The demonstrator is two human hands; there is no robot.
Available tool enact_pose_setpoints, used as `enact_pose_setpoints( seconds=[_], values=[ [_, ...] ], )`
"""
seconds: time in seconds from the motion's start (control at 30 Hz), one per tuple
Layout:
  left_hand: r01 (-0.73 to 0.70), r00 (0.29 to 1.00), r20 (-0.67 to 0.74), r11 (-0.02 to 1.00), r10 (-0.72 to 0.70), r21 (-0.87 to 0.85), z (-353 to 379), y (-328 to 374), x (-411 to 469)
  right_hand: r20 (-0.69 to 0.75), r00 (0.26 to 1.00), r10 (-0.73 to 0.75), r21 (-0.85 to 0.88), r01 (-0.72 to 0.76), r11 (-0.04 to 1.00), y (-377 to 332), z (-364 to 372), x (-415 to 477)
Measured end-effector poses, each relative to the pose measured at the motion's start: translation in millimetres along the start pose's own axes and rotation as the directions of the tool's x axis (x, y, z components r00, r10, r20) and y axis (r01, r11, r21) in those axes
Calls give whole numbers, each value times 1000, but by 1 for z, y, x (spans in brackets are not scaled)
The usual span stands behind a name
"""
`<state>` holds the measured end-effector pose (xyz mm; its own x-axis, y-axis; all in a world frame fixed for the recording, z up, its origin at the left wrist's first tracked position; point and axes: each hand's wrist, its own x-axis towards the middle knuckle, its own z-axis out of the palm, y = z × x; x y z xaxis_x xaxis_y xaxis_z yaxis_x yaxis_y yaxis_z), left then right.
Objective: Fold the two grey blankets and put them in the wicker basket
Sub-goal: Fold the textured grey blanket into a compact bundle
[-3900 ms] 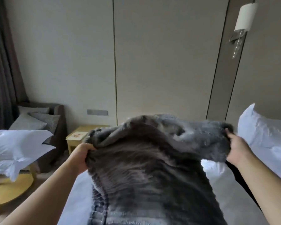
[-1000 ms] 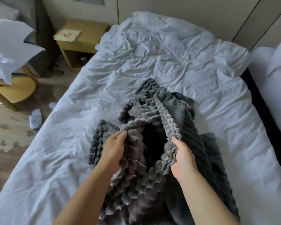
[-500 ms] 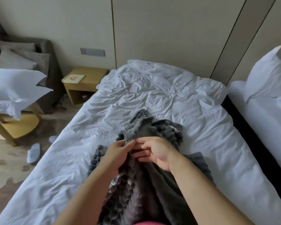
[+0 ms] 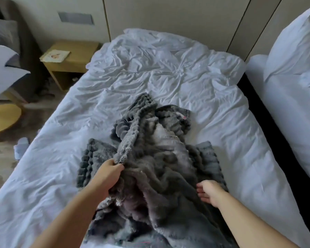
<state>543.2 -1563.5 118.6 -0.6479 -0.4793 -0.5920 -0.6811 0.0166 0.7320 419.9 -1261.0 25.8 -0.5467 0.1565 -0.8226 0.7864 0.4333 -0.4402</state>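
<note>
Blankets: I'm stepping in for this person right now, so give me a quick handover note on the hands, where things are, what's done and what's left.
Left hand: shut on an edge of the grey blanket.
Right hand: open, fingers spread, at the blanket's right side, gripping nothing.
Things: the blanket lies bunched in the middle of the bed. A ribbed grey layer shows beneath it at both sides; I cannot tell whether that is the second blanket. No wicker basket is in view.
Done: no neat fold shows.
Left: spread and fold both blankets, find the basket, put them in.
</note>
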Motion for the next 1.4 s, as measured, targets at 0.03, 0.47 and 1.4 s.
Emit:
enact_pose_setpoints(
  seconds=[0.03,0.47,1.4],
  values=[
    [41,999,5,999,-41,20,4,-7,3,-10,1000,2,18,-1,1000,2,3,11],
    [328,945,39,941,-325,-88,32,-64,64,79,943,-322,-175,332,927,-19,92,26],
    [-319,941,-205,906,269,-278,-73,179,61,-44,715,-698,261,683,682,-275,-26,-133]
  ],
)
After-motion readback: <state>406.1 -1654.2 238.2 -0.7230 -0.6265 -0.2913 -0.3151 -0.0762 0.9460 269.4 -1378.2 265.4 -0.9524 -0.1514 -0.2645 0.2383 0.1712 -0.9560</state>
